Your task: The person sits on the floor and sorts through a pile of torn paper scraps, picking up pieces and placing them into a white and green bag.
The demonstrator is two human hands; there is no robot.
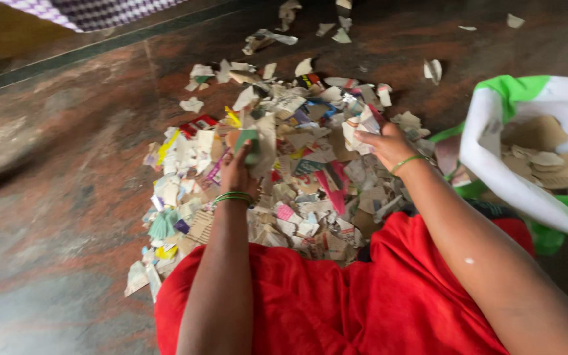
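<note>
**Both hands in the scrap pile**

My left hand (236, 172) is down in the pile (277, 177) of torn paper and card on the floor, fingers closed around a handful of scraps (252, 141), a green piece and a pale brown piece sticking up out of my grasp. Green bangles (233, 197) sit on that wrist.

My right hand (384, 146) is further right, at the far side of the pile, clenched on a bunch of white and printed scraps (357, 128) that jut out to the left of my knuckles. A thin green band (405, 162) circles that wrist.

The pile spreads across the reddish-brown stone floor (67, 197) just in front of my lap, which is covered in red cloth (336, 302). Its near edge touches the cloth. Loose bits lie scattered beyond it toward the top of the view.

To my right, just beside my right forearm, stands an open sack (527, 171), white with green edges, with brown card pieces (547, 158) lying inside it. A strip of checked purple fabric (93, 10) shows at the top left, well apart from the pile.
</note>
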